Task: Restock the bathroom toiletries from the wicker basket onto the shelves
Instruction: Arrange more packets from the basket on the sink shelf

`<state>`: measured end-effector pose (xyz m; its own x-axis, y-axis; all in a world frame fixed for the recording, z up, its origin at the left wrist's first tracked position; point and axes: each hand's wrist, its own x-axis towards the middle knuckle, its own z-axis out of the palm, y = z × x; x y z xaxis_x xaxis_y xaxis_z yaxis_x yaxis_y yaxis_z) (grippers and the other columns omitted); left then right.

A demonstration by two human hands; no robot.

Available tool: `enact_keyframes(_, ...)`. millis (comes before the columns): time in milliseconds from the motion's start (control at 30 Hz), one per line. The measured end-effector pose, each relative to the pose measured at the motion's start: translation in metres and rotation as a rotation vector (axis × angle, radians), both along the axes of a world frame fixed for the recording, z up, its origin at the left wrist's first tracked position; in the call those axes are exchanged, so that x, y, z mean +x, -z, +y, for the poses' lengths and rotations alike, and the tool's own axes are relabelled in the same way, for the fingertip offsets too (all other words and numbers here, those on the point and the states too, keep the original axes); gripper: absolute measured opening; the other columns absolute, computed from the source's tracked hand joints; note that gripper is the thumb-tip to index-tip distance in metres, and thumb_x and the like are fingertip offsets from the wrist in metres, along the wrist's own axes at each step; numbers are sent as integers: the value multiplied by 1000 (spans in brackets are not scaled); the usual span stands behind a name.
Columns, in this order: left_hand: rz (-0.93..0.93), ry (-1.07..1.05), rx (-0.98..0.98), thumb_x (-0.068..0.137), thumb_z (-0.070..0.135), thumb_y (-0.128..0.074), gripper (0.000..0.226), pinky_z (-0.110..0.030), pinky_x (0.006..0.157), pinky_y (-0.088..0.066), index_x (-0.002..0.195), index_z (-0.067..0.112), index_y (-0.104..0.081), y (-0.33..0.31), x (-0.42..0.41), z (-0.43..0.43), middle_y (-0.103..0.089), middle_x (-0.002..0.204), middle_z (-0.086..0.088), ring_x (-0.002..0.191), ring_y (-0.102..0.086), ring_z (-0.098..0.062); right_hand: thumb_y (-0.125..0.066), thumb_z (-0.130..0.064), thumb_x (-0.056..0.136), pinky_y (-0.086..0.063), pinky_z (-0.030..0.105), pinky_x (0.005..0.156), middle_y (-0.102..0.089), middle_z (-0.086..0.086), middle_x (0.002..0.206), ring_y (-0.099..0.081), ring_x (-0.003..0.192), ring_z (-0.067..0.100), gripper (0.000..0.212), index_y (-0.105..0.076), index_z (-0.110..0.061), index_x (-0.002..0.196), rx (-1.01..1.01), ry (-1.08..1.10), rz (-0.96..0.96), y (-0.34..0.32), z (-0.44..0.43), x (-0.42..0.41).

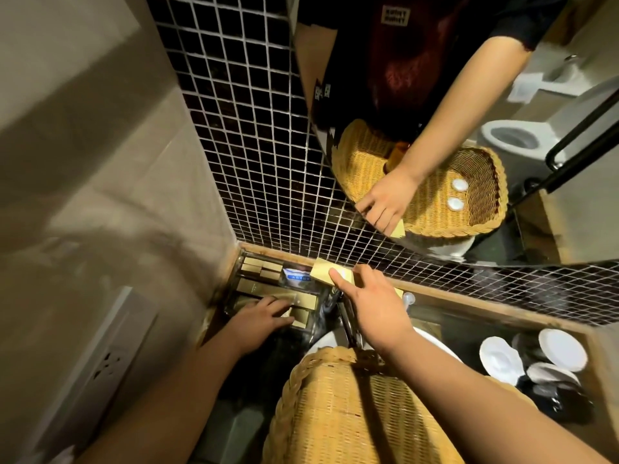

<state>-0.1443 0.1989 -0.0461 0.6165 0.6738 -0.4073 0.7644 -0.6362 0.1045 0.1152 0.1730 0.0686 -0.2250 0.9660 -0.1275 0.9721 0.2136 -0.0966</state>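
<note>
Gripping a yellow packet (pixel 326 272), the right hand (pixel 368 296) reaches forward; left hand (pixel 264 313) rests open on gold boxes (pixel 303 308).

Basket (pixel 335 413): golden-yellow wicker, fine woven ribbing with a braided rim. Packet (pixel 326 272) in the right hand (pixel 371 303): pale yellow, plain. Boxes (pixel 258 267) in the tray (pixel 234 262): gold to tan, some with darker olive faces; one sachet (pixel 296 275) among them is white with a blue band. Wall tiles (pixel 251 145): small dark brown-black squares in a pale grout grid. Side wall (pixel 83 145): beige. Socket (pixel 107 360): white. Lids (pixel 562 349) at right: white, on black. Mirror (pixel 469 128): repeats the yellow weave, with two white caps (pixel 457 194).
</note>
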Motion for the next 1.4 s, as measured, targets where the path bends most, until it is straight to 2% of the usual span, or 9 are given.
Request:
enact_keyframes(200, -7, -92, -4, 93, 26, -55, 70, -43, 116, -28, 154, 31, -22, 14, 1, -25, -28, 158, -3, 142, -28, -27, -52, 4, 89, -40, 39, 102, -39, 10, 127, -40, 118, 28, 85, -17, -38, 155, -3, 2, -4, 1, -3, 1)
enact_keyframes(400, -102, -165, -22, 93, 23, -52, 69, -37, 119, -20, 155, 32, -22, 10, -1, -34, -30, 158, 2, 143, -27, -20, -50, 2, 91, -45, 38, 95, -39, 9, 119, -43, 112, 26, 82, -16, -38, 155, -19, -16, -2, -7, 1, 1)
enact_keyframes(600, -156, -278, 50, 90, 22, -54, 72, -34, 119, -1, 154, 35, -22, 17, -10, -58, -23, 161, -1, 149, -15, -21, -58, -5, 90, -40, 44, 102, -38, 15, 138, -39, 124, 33, 83, -18, -36, 155, 62, -151, -17, -15, 12, -15)
enact_keyframes(733, -97, -424, 48, 93, 30, -53, 62, -40, 120, -9, 151, 31, -31, 11, -20, -73, -26, 159, -2, 149, -14, -26, -69, -11, 84, -39, 46, 101, -40, 15, 138, -40, 123, 34, 86, -23, -32, 154, 104, -459, -51, -11, 24, -47)
enact_keyframes(800, -76, -500, 38, 93, 33, -51, 59, -42, 120, -12, 149, 30, -34, 9, -24, -83, -25, 160, -2, 149, -13, -26, -68, -14, 87, -40, 46, 98, -42, 13, 134, -42, 121, 34, 81, -24, -32, 153, 84, -514, -3, -5, 30, -65)
enact_keyframes(967, -54, -579, -21, 94, 34, -50, 65, -43, 120, -11, 153, 34, -22, 16, -32, -118, -10, 164, 4, 151, 1, -20, -55, -38, 95, -48, 43, 88, -46, 8, 119, -51, 104, 32, 51, -37, -35, 143, -142, -363, 154, 20, 38, -103)
enact_keyframes(1067, -55, -604, -48, 96, 35, -47, 69, -42, 121, -12, 155, 36, -12, 21, -29, -124, -9, 164, 6, 151, -2, -19, -55, -24, 97, -51, 45, 89, -38, 14, 130, -52, 112, 35, 64, -23, -36, 151, -253, -403, 37, 47, 41, -111)
enact_keyframes(1133, -48, -611, -55, 96, 36, -46, 69, -42, 121, -13, 155, 37, -9, 24, -29, -127, -12, 164, 6, 150, -5, -18, -53, -18, 98, -49, 46, 94, -35, 18, 137, -48, 122, 38, 64, -24, -35, 152, -307, -370, 3, 60, 44, -115)
enact_keyframes(1400, -67, -600, -41, 96, 33, -43, 72, -39, 120, -11, 155, 38, -3, 33, -37, -143, -11, 164, 7, 150, -4, -16, -65, -23, 91, -51, 41, 91, -40, 15, 140, -47, 122, 33, 69, -29, -33, 150, -308, -399, -7, 95, 42, -130)
